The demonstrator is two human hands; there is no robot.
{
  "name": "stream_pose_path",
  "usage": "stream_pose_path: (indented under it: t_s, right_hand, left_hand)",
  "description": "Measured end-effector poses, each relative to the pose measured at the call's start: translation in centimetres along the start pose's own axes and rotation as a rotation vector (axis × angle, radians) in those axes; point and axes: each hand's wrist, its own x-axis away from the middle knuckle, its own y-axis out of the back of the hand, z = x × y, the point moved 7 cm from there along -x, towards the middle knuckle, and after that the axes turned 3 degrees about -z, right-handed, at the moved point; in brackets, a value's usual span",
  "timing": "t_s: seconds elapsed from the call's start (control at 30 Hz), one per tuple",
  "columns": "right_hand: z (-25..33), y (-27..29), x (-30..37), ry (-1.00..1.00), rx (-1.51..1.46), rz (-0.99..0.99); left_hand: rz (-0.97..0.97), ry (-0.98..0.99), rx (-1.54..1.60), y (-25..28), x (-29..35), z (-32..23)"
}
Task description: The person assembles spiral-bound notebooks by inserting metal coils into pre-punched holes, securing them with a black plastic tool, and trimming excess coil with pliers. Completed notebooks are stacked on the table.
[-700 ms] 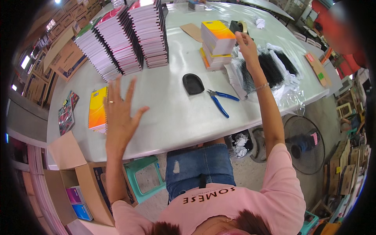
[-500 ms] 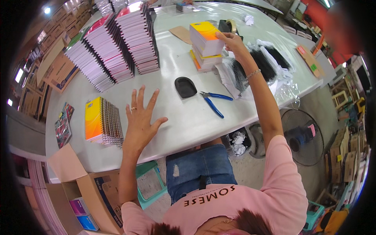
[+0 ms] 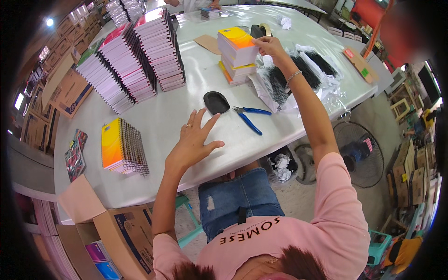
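Observation:
My right hand (image 3: 269,47) pinches the near right edge of a pile of yellow-and-orange covered notebooks (image 3: 239,46), which show no wire on the sides I can see. Below them more notebooks make up the lower part of the pile. My left hand (image 3: 192,142) is spread over the table with nothing in it. Just beyond its fingertips lies a shallow black dish (image 3: 216,102), and beside that are blue-handled cutting pliers (image 3: 251,119). Left of my left hand stands a stack of spiral-bound yellow-and-orange notebooks (image 3: 122,147).
Tall stacks of black-spiral notebooks (image 3: 126,63) fill the far left. Black wire coils (image 3: 310,70) lie in white paper at right, near a tape roll (image 3: 265,30). An open carton (image 3: 122,233) stands at lower left, a fan (image 3: 357,154) at right. Another person's hand (image 3: 214,4) shows far off.
My left hand has moved right and toward the black dish, still spread. My right hand stays at the notebook pile. The whole view has shifted slightly.

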Motion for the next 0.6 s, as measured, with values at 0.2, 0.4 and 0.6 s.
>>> stream_pose_path:
  t_s: [0.2, 0.4, 0.6]
  right_hand:
    - [2.2, 2.1, -0.7, 0.232, 0.274, -0.203]
    - [9.9, 1.0, 5.3, 0.541, 0.251, -0.055]
    - [15.3, -3.1, 16.4, 0.702, 0.253, 0.318]
  left_hand:
    - [-0.144, -0.173, 0.036, 2.8, -1.3, -3.1]
    - [-0.659, -0.375, -0.007, 9.8, -2.2, -9.4]
    - [-0.736, -0.128, -0.567, 10.1, -3.4, -10.8]
